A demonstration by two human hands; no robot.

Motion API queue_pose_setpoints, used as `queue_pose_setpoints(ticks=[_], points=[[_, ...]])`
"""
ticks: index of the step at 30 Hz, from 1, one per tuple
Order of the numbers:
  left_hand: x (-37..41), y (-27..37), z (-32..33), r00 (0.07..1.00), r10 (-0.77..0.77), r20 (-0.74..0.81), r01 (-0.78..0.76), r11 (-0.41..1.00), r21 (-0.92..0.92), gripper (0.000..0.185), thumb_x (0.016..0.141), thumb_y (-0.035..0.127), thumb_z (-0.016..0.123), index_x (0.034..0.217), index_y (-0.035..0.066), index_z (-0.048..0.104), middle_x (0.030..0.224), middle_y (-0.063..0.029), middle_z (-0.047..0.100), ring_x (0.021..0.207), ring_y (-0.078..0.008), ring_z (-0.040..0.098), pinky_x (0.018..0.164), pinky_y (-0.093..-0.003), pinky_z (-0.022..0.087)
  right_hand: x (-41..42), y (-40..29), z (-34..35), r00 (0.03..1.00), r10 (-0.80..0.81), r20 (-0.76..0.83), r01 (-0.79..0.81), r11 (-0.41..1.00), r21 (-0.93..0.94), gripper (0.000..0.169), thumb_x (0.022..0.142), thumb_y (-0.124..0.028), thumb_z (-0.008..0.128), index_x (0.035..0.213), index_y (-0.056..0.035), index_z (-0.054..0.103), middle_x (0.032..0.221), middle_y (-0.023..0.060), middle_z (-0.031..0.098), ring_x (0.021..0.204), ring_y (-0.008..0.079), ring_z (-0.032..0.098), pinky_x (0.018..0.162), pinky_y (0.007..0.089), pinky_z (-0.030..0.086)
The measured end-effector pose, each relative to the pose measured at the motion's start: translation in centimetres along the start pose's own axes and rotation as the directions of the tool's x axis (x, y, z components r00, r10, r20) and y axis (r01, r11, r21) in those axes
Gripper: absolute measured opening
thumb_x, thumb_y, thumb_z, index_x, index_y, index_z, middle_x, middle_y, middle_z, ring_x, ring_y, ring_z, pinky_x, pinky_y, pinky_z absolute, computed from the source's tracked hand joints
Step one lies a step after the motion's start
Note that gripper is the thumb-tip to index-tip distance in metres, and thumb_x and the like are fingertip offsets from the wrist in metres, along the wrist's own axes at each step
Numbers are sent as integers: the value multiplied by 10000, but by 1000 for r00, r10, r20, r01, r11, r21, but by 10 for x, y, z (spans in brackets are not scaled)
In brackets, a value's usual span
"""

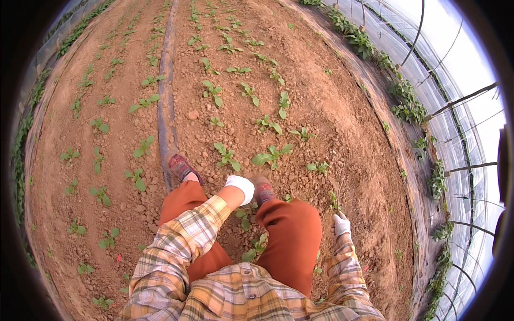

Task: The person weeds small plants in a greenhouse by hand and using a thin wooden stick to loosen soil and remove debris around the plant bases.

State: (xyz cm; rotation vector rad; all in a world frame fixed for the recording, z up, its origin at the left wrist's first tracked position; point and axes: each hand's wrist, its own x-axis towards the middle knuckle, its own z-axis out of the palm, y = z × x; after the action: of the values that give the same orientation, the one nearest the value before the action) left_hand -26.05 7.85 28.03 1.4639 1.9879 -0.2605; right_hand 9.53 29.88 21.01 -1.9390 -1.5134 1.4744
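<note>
My left hand (242, 188), in a white glove, is between my knees, above the soil and close to my right shoe (264, 191). Its fingers are out of sight, so I cannot tell whether it holds anything. Out to the right, past my right knee, my right hand (341, 224) wears a white glove and is shut on a thin stick-like tool (339, 195). That tool reaches forward to the soil beside a small seedling (333, 199). Leafy seedlings (273, 155) grow just ahead of my feet, and another plant (253, 248) stands between my legs.
Rows of seedlings (229, 48) run ahead through crumbly brown soil (329, 116). A dark drip tape (162, 108) lies along the bed by my left shoe (182, 165). At right, climbing plants (407, 102) line the clear plastic greenhouse wall (457, 138) and its poles.
</note>
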Motion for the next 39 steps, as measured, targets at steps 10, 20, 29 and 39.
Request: queue_pose_setpoints(ticks=[10,20,29,39], points=[[-73,-145,5,736,-483,-474,145,797,-587,332,893,275,450,1086,96,653,1092,-140,658,999,-312,621,900,-372,471,0,1,18,983,-102,154,47,945,325,568,910,-199,570,1434,-97,375,534,-8,445,357,100,388,322,258,301],[-166,-12,-24,763,-240,-600,-204,791,-577,242,905,142,532,1064,-3,642,1007,-147,678,945,-248,647,849,-334,490,-24,-69,13,946,-270,182,189,910,370,552,914,-218,594,1413,-69,411,571,-26,444,375,54,353,331,224,278],[-142,-40,-22,696,-154,-701,-190,902,-387,210,804,16,578,1004,40,639,984,-100,669,933,-305,627,895,-408,485,-24,-169,106,870,-372,325,351,928,123,504,936,-209,579,1391,-43,441,553,-48,428,391,19,326,347,195,255],[-82,-101,-23,925,-258,-278,90,861,-500,260,702,35,589,946,104,644,997,-16,659,907,-207,609,919,-403,484,83,-234,290,782,-315,538,429,898,-98,484,928,-95,579,1381,5,443,1188,28,579,829,29,503,688,158,428]])
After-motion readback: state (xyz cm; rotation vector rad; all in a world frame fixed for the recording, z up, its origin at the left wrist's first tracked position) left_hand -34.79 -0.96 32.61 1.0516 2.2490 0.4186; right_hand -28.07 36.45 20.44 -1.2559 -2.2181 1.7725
